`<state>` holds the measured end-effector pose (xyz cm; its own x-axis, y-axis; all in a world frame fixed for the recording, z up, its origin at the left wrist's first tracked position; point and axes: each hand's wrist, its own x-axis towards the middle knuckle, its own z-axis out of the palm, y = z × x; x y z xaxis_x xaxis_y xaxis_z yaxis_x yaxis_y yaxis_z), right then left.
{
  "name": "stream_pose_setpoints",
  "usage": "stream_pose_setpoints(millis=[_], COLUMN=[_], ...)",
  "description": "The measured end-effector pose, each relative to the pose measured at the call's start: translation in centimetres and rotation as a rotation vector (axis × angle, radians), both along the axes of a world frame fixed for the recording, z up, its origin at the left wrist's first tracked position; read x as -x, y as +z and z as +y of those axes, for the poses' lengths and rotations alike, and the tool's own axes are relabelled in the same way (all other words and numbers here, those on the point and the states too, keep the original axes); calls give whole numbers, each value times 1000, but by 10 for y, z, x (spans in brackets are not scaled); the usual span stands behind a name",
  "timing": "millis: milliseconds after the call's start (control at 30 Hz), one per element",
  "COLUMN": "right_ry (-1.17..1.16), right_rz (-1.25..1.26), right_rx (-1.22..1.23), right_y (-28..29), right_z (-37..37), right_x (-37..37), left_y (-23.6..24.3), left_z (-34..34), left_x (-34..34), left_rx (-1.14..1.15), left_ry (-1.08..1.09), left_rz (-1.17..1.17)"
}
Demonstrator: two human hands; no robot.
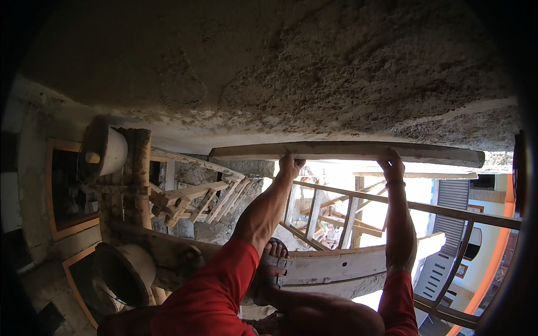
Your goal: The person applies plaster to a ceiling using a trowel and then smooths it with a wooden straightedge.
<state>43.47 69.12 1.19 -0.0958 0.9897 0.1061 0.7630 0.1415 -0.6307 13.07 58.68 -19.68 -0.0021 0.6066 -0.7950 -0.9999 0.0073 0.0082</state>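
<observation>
Both hands up on a long wooden straightedge, pressed flat against the rough plastered ceiling. Left hand and right hand each have their grip wrapped around its lower edge. Looks like mid-levelling; next pass probably needs even pressure while balanced on the plank.

Looking like a building site: rough grey plaster coating the wall, timber scaffold poles and planks standing just below it, mortar-caked buckets hanging beside the poles.
</observation>
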Motion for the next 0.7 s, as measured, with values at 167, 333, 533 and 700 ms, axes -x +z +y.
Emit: stream_pose_setpoints(millis=[167,333,533,700], right_ry=[-135,-313,-185,-82], right_rz=[470,835,769,733], right_rx=[85,312,378,389], right_y=[8,27,1,-55], right_z=[1,12,3,1], right_x=[-14,-9,9,23], left_y=[2,-12,-37,-30], left_z=[6,27,20,2], left_x=[-37,-52,-13,51], left_rx=[-75,-75,21,-32], left_ry=[-42,49,40,63], left_rz=[-82,-132,-72,-18])
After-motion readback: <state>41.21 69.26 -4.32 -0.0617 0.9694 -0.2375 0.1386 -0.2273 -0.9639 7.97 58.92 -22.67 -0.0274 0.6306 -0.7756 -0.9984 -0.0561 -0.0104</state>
